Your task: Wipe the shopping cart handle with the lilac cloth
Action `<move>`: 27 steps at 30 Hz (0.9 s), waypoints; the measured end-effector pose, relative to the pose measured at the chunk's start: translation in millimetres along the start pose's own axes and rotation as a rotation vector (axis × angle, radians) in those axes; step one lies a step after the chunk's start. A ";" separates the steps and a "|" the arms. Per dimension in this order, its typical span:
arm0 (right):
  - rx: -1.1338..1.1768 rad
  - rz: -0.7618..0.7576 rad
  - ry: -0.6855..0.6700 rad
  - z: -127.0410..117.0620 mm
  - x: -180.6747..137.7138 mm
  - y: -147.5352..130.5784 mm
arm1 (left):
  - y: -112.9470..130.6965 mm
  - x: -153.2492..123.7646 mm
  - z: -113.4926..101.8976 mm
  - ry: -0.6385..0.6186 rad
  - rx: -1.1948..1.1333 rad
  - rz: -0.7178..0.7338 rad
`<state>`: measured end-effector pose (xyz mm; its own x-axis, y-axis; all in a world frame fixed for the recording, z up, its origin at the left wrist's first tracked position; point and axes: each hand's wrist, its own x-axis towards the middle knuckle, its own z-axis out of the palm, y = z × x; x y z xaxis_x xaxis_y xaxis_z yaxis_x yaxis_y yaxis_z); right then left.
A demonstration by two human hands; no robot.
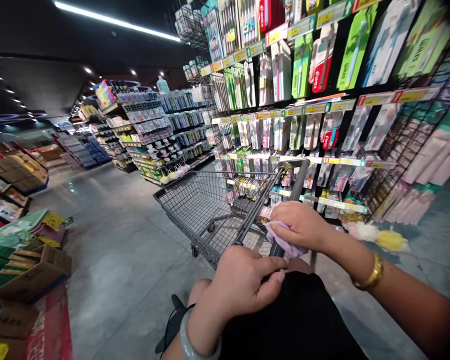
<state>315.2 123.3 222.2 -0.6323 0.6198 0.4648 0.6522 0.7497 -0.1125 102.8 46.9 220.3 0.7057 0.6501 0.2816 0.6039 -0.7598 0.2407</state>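
Observation:
A grey wire shopping cart stands in front of me, its basket showing bare mesh. Its dark handle bar runs at a slant towards me. My right hand, with a gold bangle at the wrist, is closed on a light purple cloth pressed against the bar. Nearer to me, my left hand, a pale bangle on its wrist, is wrapped round the lower end of the same bar. Its thumb and forefinger come together there.
Racks of packaged toothbrushes rise close behind the cart on the right. Another stocked shelf stands farther left. Cardboard boxes of goods sit at the lower left. Grey floor runs between them. Fluffy yellow and white items hang low at right.

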 end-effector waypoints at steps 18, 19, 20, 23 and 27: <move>-0.024 0.124 0.026 16.1 12.8 -7.5 | -24.2 -49.3 -13.6 0.054 -0.076 0.023; -0.066 0.152 0.016 16.3 14.4 -9.6 | -24.1 -50.8 -13.6 0.067 -0.077 0.027; -0.098 0.163 0.008 16.6 15.4 -13.0 | -23.0 -52.4 -13.5 0.077 -0.076 0.022; -0.114 0.145 0.013 18.1 14.6 -22.5 | -11.4 -57.9 -10.7 0.124 -0.038 -0.077; -0.102 0.131 0.019 22.0 9.3 -22.6 | 8.8 -62.0 3.2 0.322 0.031 -0.250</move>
<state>285.3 117.2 209.7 -0.5317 0.7054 0.4687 0.7682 0.6347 -0.0838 65.5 0.0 202.0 0.3872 0.7776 0.4953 0.7563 -0.5751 0.3117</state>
